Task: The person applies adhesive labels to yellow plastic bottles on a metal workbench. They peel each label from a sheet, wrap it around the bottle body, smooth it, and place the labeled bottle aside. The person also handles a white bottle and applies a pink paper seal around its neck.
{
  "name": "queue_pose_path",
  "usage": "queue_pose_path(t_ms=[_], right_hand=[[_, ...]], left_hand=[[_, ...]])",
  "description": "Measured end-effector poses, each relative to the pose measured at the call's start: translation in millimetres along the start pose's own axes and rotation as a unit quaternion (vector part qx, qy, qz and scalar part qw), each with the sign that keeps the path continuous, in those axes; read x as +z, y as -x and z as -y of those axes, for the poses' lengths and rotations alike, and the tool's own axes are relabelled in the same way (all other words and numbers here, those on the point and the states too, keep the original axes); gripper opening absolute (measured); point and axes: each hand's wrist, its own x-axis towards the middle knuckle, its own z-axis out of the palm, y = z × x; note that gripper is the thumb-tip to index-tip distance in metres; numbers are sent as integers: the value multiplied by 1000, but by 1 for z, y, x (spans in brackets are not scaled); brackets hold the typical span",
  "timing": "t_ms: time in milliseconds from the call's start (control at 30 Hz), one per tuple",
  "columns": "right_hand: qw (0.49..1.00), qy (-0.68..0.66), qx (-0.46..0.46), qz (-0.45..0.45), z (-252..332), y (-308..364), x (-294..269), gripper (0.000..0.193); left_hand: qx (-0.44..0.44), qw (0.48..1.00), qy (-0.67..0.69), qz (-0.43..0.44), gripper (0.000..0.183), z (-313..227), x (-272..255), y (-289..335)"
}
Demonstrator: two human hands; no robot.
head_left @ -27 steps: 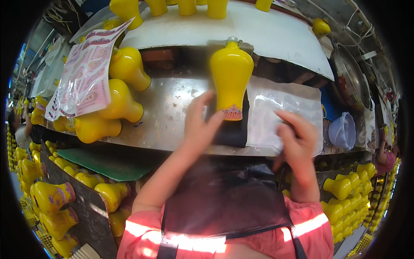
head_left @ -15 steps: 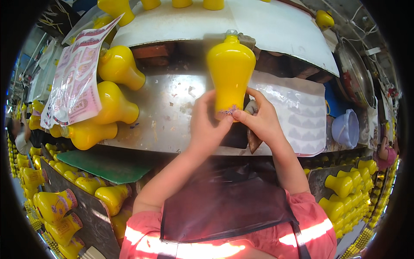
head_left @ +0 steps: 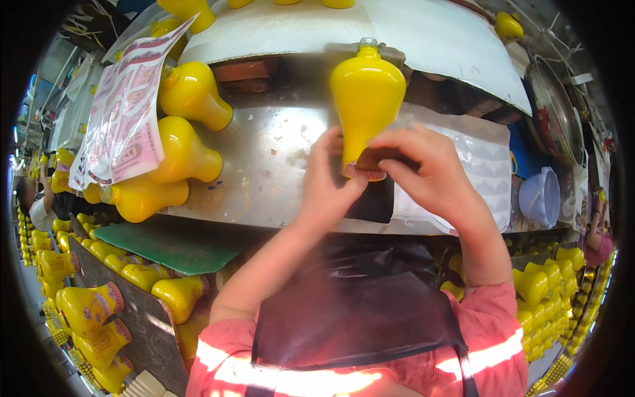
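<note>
A glossy yellow bottle (head_left: 368, 92) with a clear glass neck stands in front of me, tilted away, its narrow foot toward me. A purple-pink patterned band (head_left: 364, 173) runs round that foot. My left hand (head_left: 329, 182) grips the foot from the left, thumb on the band. In the fingers of my right hand (head_left: 430, 162) is a thin dark brown flat piece (head_left: 378, 157), held against the bottle just above the band. The piece's far part is hidden by my fingers.
Several yellow bottles (head_left: 188, 155) lie at the left under a printed pink decal sheet (head_left: 126, 132). A pale backing sheet (head_left: 479, 159) covers the right of the metal table (head_left: 264, 165). A lilac bucket (head_left: 539, 198) stands at the right edge, a green board (head_left: 172, 248) at the lower left.
My right hand has left the bottle's foot and come back over it with the brown flat piece in its fingers. The patterned band now lies wrapped around the foot. My left hand keeps its grip.
</note>
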Motion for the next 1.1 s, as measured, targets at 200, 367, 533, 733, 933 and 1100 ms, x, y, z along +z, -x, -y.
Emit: queue_pose_path(t_ms=[200,367,533,733,933,1100], right_hand=[[965,202,-159,41,30,-21,5,34],[939,296,-174,14,34,-24,9,29],[951,272,-144,12,25,-10,4,31],[951,244,-161,-96,3,12,8,49],[944,240,-168,-153,-14,26,13,48],[940,301,-29,-160,-16,28,14,46]], left_hand=[[-20,1000,1,-9,81,-7,3,1],[29,998,-51,-6,80,-5,-1,1],[79,988,-135,12,88,-2,-7,2],[139,954,-266,-27,106,-8,4,0],[195,945,-261,-13,109,2,-9,-10],[151,953,-258,38,112,2,-14,-10]])
